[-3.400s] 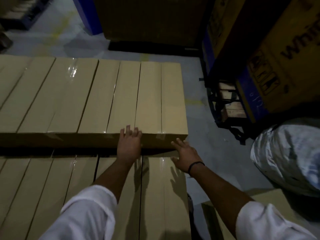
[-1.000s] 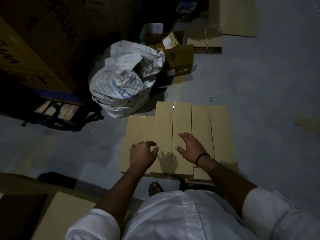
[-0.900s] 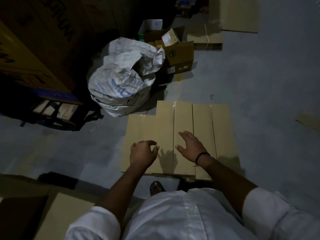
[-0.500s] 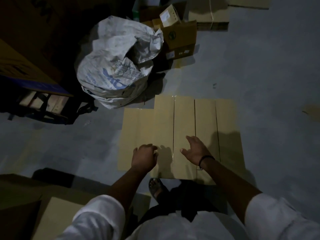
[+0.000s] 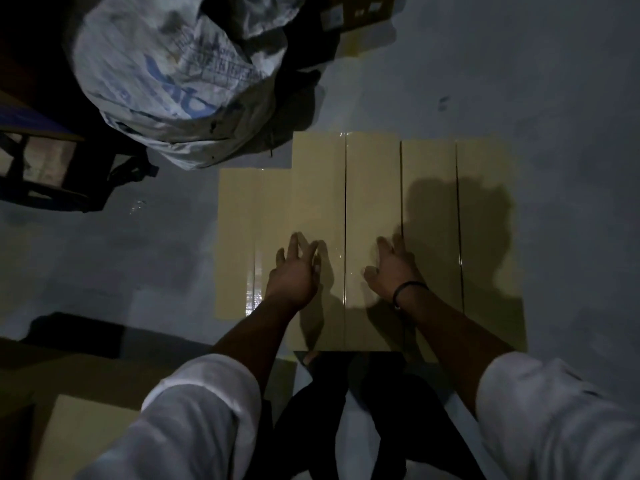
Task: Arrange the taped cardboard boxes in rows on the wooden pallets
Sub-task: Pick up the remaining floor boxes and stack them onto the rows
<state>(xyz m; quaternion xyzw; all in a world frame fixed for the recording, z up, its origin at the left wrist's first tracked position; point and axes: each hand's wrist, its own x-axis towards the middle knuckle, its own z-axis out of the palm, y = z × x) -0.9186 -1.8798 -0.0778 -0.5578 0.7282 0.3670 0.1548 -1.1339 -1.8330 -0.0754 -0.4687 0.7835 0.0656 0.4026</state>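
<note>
White sack (image 5: 173, 74) upper left, mouth crumpled, contents hidden. Left hand (image 5: 294, 271) fingers spread, grasping nothing. Taped cardboard boxes (image 5: 370, 188) side by side on grey floor (image 5: 554, 81), sealed. Right hand (image 5: 393, 271) same, over boxes; contact unclear.

Boxes (image 5: 374, 209) side by side on floor (image 5: 571, 98), sack (image 5: 173, 71) behind-left.

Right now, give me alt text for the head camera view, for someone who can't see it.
A person's left hand and right hand reach down, fingers spread, over tan taped cardboard boxes lying side by side on a grey floor. A crumpled white sack sits beyond them, to the left.
</note>
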